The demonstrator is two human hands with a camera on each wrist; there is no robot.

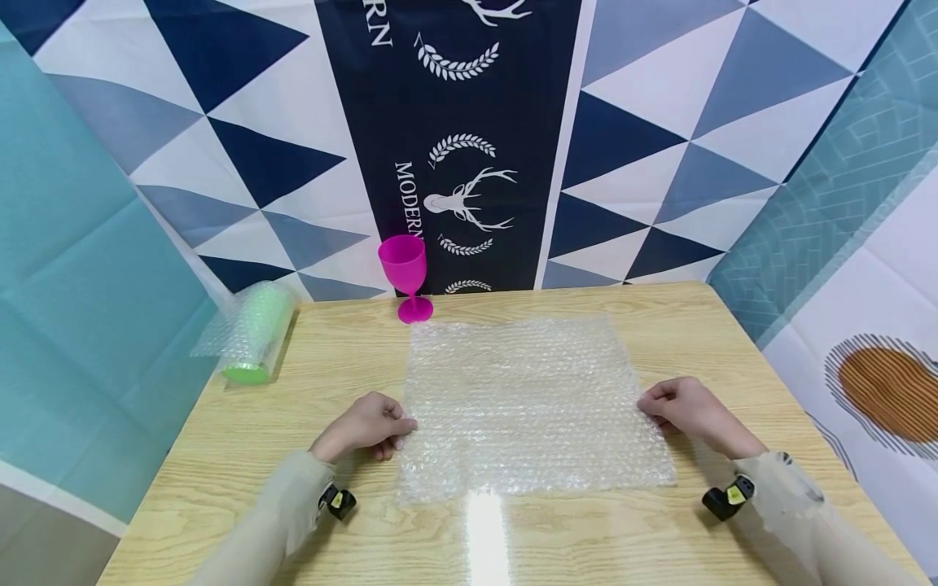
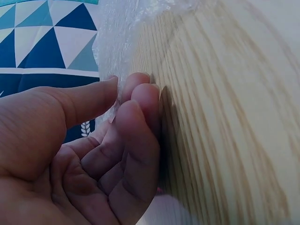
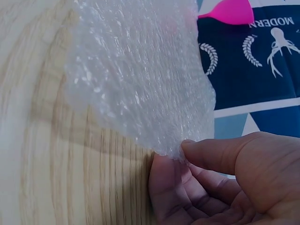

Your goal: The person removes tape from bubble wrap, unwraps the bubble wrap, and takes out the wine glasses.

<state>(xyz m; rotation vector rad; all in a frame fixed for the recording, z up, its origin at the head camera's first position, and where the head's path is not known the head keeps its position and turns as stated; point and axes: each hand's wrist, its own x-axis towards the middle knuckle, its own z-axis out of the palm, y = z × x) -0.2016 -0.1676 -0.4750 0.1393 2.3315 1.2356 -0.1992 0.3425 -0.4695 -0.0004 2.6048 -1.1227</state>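
A sheet of clear bubble wrap (image 1: pixel 520 399) lies spread over the wooden table in the head view. At its left edge my left hand (image 1: pixel 374 425) pinches the film between thumb and curled fingers. The left wrist view shows that film (image 2: pixel 115 51) running up from between the thumb and fingertips. My right hand (image 1: pixel 689 411) grips the opposite edge. Close up in the right wrist view, the right thumb (image 3: pixel 211 152) presses the bubble wrap (image 3: pixel 140 79) against the fingers below, and the edge there is raised off the table.
Behind the sheet, near the table's back edge, stands a magenta goblet (image 1: pixel 405 264). A light green cylinder (image 1: pixel 260 330) wrapped in bubble wrap lies at the back left. Patterned cloth (image 1: pixel 469 163) hangs behind the wooden table (image 1: pixel 352 350).
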